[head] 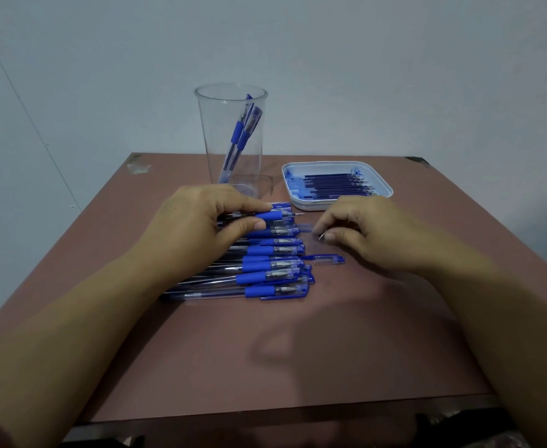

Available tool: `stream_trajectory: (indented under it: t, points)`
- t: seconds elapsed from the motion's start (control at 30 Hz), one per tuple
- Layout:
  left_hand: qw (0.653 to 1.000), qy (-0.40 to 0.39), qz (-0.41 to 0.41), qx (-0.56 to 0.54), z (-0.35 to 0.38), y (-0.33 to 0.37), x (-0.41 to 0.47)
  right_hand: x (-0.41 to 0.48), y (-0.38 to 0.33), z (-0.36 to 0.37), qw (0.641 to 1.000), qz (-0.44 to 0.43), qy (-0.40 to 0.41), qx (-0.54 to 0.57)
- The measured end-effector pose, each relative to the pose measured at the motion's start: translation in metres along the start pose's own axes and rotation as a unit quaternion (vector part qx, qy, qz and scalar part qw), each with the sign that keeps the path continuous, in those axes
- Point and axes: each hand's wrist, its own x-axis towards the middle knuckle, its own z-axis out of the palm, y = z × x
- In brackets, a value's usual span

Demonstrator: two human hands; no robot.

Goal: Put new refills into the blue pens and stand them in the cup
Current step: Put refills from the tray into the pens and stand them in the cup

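Several blue pens (265,273) lie side by side in a row on the brown table. My left hand (197,218) pinches one uncapped pen (270,216) at the far end of the row, thumb and fingers on its blue grip. My right hand (359,229) pinches a small metal tip piece (321,236) just above the table, right of the row. A loose pen cap (325,259) lies on the table below that hand. A tall clear cup (233,140) at the back holds two blue pens. A white tray (383,189) holds several dark refills (333,185).
The brown table (298,350) ends in a front edge near me and has worn back corners. A pale wall rises behind it. Bare tabletop lies in front of the pen row.
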Motion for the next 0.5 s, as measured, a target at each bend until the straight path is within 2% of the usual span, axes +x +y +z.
stream_trajectory:
  t: [0.1,0.33,0.5]
  points:
    - [1.000,-0.005,-0.003,0.001,0.0018,-0.0010,-0.0004,0.0010,-0.0025,0.0001,1.000,0.002,-0.028,-0.012]
    - [1.000,-0.011,-0.006,0.001,0.0027,-0.0015,-0.0003,0.0039,-0.0032,0.0049,0.999,0.010,-0.037,0.014]
    - [1.000,-0.011,-0.010,-0.008,0.0023,0.0000,-0.0006,0.0013,-0.0047,0.0021,0.999,-0.005,0.007,0.031]
